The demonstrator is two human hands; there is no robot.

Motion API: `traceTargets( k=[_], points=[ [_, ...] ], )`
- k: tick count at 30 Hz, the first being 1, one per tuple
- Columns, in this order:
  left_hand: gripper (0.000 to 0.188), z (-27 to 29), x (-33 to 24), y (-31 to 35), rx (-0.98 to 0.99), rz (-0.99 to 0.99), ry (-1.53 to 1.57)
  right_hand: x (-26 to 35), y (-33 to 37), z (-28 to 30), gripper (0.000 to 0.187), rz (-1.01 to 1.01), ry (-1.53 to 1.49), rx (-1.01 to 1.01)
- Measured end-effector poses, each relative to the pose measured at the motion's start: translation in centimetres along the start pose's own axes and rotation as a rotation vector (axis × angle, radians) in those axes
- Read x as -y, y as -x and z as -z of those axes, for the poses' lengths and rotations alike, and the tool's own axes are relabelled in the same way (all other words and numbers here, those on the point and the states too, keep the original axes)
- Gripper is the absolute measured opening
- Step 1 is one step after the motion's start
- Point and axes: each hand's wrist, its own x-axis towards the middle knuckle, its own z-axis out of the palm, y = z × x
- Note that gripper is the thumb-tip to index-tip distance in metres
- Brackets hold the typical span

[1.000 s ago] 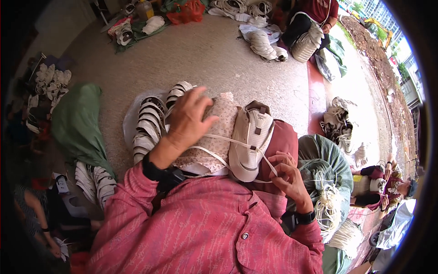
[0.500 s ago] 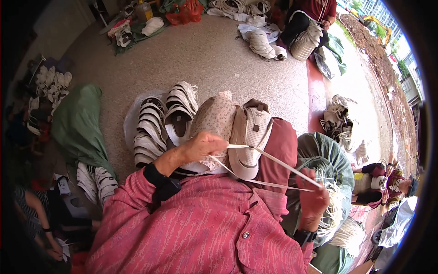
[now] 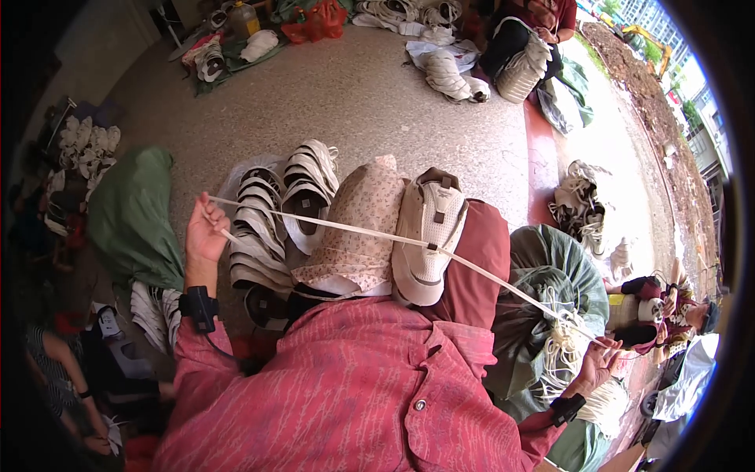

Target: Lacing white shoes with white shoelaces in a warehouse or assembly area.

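A cream shoe upper with a brown collar rests on my lap, its toe toward me. A flat off-white shoelace runs straight across it, through a small dark loop on the tongue. Out to the left, beyond a row of stacked uppers, my left hand is raised and pinches one side of the lace. My right hand, low on the right, has its fingers closed on the other end. Beside that hand, a bundle of loose white laces lies on a dark green bag.
Two rows of nested shoe uppers stand left of my knees, near a green sack. More uppers lie on the right by a red floor strip. A seated person works on uppers at the far side; another person's arm shows at lower left.
My hands have moved widely apart, left hand to the left and right hand outward right and down. The slack doubled lace is now drawn out into one long, taut line through the loop.
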Motion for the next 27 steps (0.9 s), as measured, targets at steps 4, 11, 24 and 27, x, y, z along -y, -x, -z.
traceTargets(
  k=[4, 11, 24, 27],
  points=[
    [0.021, 5.0, -5.4, 0.1, -0.115, -0.075, -0.015, 4.9, -4.8, 7.6, 0.034, 0.093, 0.013, -0.332],
    [0.019, 9.4, -12.8, -0.1, -0.359, -0.312, 0.024, 11.9, -6.9, 15.1, 0.021, -0.065, 0.231, -0.420],
    [0.041, 11.6, -26.6, -2.2, -0.182, -0.553, -0.351, -6.3, -5.3, 2.2, 0.023, 0.093, 1.249, 0.185],
    [0.050, 5.0, -17.7, -4.9, -0.154, -0.433, -0.434, -10.1, -2.9, -4.2, 0.021, 0.001, 1.091, -0.002]
  ],
)
